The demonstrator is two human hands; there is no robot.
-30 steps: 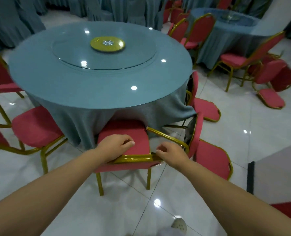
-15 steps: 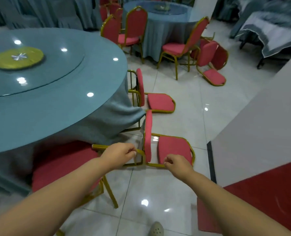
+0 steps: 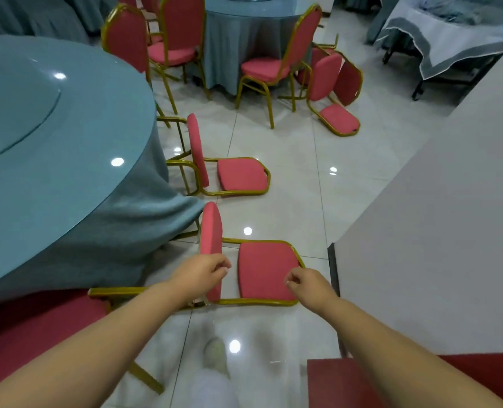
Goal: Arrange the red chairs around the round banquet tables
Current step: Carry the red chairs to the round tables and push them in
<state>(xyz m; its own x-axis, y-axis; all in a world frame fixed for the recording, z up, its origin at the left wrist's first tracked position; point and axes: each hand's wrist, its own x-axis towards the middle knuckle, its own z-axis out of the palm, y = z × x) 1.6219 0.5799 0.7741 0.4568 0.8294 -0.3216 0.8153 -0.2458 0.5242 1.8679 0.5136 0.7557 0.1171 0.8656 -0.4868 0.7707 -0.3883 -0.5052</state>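
Observation:
A red chair with a gold frame (image 3: pixel 266 272) lies tipped on its back on the tiles beside the round blue-clothed table (image 3: pixel 53 142), its seat standing on edge. My left hand (image 3: pixel 203 272) hovers in front of that seat edge and my right hand (image 3: pixel 306 282) over the backrest's near corner. Both have loosely curled fingers and hold nothing. A second tipped chair (image 3: pixel 241 175) lies further along the table. An upright chair (image 3: pixel 38 319) stands tucked under the cloth at the lower left.
A third tipped chair (image 3: pixel 337 119) lies near another round table (image 3: pixel 244 39), which has upright chairs (image 3: pixel 274 66) around it. A grey wall (image 3: pixel 435 201) closes in on the right above a red surface (image 3: pixel 391 378). My shoe (image 3: pixel 215 351) is on the tiles.
Both hands let go of the upright chair's back rail. The view swung right, and my hands now reach over the nearest tipped chair.

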